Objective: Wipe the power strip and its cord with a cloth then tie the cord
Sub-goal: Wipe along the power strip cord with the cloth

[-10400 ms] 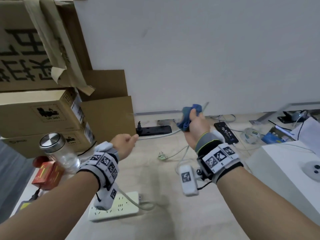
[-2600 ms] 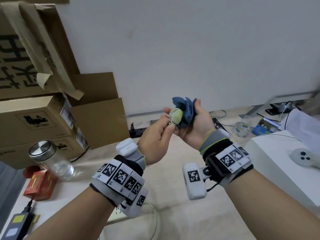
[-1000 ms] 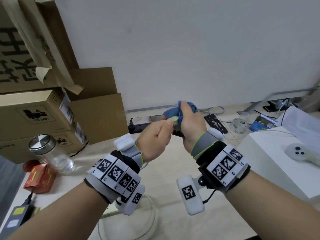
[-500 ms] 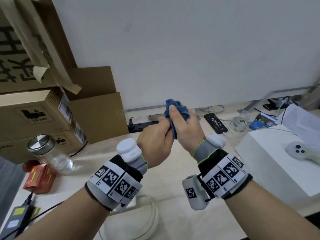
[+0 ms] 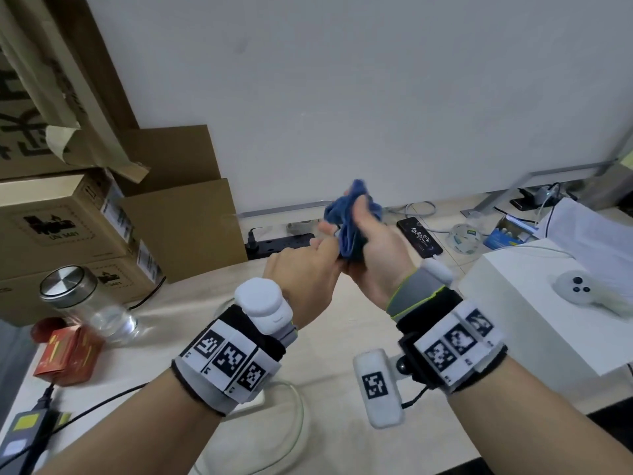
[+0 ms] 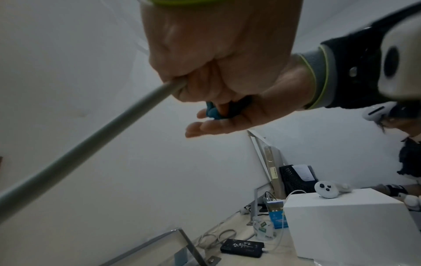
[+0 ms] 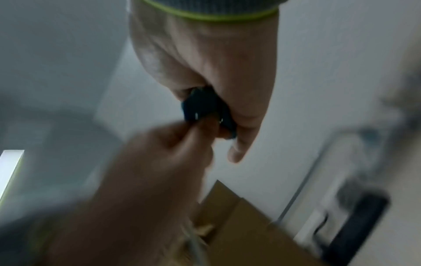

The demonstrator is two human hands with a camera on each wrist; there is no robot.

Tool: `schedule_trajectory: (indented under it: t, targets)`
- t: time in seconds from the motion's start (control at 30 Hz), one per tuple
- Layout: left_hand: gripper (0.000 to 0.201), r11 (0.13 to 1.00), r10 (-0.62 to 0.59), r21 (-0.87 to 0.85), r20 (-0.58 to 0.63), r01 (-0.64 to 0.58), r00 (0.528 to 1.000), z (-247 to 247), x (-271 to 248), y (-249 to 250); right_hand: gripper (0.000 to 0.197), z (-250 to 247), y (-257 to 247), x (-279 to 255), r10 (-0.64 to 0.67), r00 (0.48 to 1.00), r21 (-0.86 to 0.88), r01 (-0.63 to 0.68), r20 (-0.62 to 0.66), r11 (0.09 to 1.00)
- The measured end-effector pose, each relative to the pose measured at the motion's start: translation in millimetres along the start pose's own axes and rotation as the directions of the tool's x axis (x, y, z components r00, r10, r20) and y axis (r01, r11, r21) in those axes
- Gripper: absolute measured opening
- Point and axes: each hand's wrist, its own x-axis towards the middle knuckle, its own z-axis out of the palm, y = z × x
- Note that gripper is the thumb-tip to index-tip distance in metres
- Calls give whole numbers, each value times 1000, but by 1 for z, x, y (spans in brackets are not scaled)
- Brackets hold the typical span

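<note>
Both hands are raised above the desk (image 5: 191, 313), meeting in front of the wall. Right hand (image 5: 373, 258) is clenched round the bunched blue cloth (image 5: 346, 217), thumb laid over it. Left hand (image 5: 301, 269) is curled in a fist round the grey cord (image 6: 86, 142), which leaves the fist and runs down out of view; the cord end goes into the cloth and is hidden there. The power strip (image 5: 255, 402) lies on the desk under the left wrist, mostly covered, with a loop of cord beside it. Judgement: the end of the cord is being wiped. To do it well, keep the cloth wrapped all the way round, hold the cord taut with the left hand, rotate the cloth to reach every side, and avoid yanking the strip off the desk.
</note>
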Motion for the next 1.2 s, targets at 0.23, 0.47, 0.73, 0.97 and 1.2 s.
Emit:
schedule_trajectory:
  t: [0.23,0.47,0.73,0.97,1.2]
  targets:
    - [23,990,65,-119,-113,-78,991,6,0,-3,54,1,10,8,-192,967,-437,100,-170,894]
    - [31,760,-161,-643,-44,95,986,12,0,-12,61,-18,3,9,89,995,28,-90,51,996]
    - [35,494,-207,-810,245,317,947,22,1,-2,33,-23,24,2,-199,918,-377,329,343,866]
    - [27,797,20,-604,61,21,998,33,-9,8,56,-41,25,24,-425,876,-662,460,229,592]
    - [29,803,-97,-561,210,202,973,94,-29,-8,44,-69,43,56,-71,994,-663,-5,-88,748]
